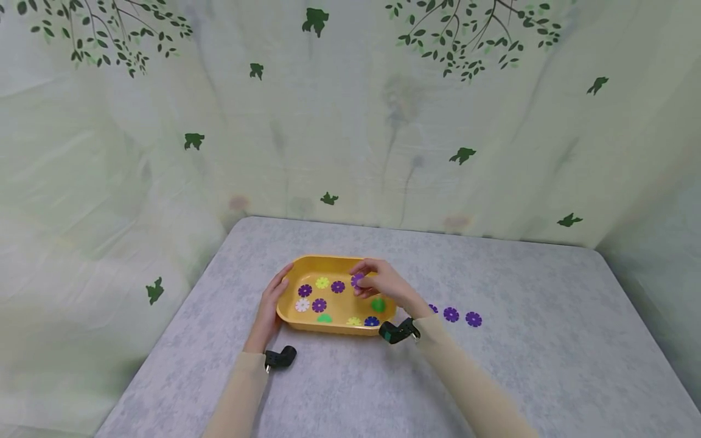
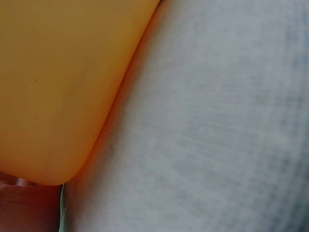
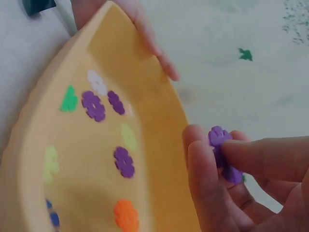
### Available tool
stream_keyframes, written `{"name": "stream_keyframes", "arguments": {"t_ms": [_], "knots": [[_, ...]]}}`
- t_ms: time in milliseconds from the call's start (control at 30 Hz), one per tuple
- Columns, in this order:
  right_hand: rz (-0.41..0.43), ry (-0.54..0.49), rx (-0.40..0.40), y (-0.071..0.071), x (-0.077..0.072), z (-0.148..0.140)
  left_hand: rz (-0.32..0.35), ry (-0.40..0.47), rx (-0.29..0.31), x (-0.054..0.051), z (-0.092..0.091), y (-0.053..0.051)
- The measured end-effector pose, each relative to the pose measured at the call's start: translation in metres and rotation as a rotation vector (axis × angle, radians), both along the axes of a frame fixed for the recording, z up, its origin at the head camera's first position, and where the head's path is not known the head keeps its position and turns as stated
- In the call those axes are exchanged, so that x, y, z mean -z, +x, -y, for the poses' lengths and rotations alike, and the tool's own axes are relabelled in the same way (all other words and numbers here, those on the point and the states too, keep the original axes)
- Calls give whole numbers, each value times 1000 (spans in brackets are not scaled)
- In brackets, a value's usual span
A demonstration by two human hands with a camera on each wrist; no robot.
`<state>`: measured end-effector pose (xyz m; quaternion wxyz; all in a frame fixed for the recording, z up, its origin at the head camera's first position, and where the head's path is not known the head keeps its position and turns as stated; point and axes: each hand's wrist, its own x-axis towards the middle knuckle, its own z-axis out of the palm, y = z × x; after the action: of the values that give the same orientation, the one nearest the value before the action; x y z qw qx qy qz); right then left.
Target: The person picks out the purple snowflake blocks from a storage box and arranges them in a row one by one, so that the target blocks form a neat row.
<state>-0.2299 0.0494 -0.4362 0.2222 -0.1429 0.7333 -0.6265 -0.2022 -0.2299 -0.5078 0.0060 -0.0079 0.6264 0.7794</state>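
My left hand [image 1: 268,307] holds the left end of a yellow plastic tray [image 1: 334,326], with fingers along its rim. Over the tray's right part, my right hand [image 1: 386,285] pinches a purple flower-shaped disc [image 1: 357,280] between thumb and fingers. In the right wrist view, purple shows on both sides of the thumb tip; whether it is one piece or two I cannot tell. Inside the tray lie several flower-shaped discs, among them a white disc [image 1: 302,305], a yellow disc [image 1: 322,283], a green disc [image 1: 378,305] and an orange disc [image 3: 126,216].
Right of the tray, purple discs [image 1: 451,314] lie in a row on the grey table [image 1: 520,365], one partly hidden by my right forearm. A pale curtain [image 1: 356,134] with leaf prints hangs behind the table and at its sides.
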Motion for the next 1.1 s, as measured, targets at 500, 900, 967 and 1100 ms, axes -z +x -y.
{"name": "stream_keyframes", "arguments": {"t_ms": [500,900,967,1100], "knots": [[-2,35,283,14,25,-145,18,-21,4,-12,-3,5],[64,85,442,49,54,-240,-8,-10,-6,3,1,0],[73,109,438,53,57,-247,-9,-7,1,2,1,0],[92,167,416,60,61,-252,-7,-2,4,1,0,0]]}}
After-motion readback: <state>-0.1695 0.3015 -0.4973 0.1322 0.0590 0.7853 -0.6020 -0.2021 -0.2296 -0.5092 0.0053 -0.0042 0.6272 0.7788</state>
